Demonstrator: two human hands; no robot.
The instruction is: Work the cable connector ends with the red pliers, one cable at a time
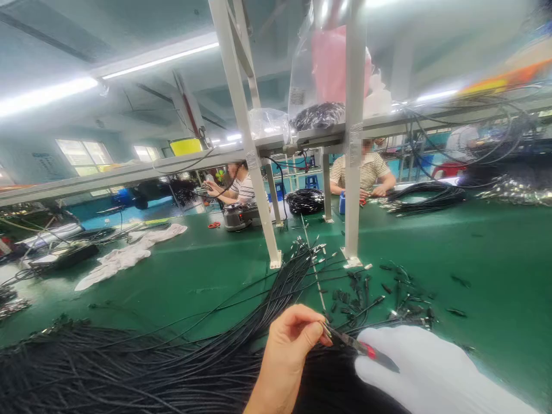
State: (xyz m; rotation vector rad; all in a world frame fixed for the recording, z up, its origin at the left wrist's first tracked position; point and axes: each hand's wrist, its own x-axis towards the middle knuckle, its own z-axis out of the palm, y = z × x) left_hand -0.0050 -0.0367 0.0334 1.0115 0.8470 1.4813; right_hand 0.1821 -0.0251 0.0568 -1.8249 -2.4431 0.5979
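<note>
My left hand [290, 348] is bare and pinched on the end of a thin black cable [328, 332] at the bottom centre. My right hand [425, 371] wears a white glove and is closed round a small tool with a red handle part [366, 349], whose tip meets the cable end at my left fingertips. Both hands hover over a large heap of black cables [129, 368] that fans across the green table [194, 270]. Small cut black pieces [388, 293] lie scattered just beyond the hands.
Two white frame posts [353, 172] stand on the table ahead, carrying a shelf with plastic bags. White cloth [129, 253] lies at the left. Across the table two people in striped shirts [366, 172] work by coiled black cables [304, 201] and a metal pot [237, 217].
</note>
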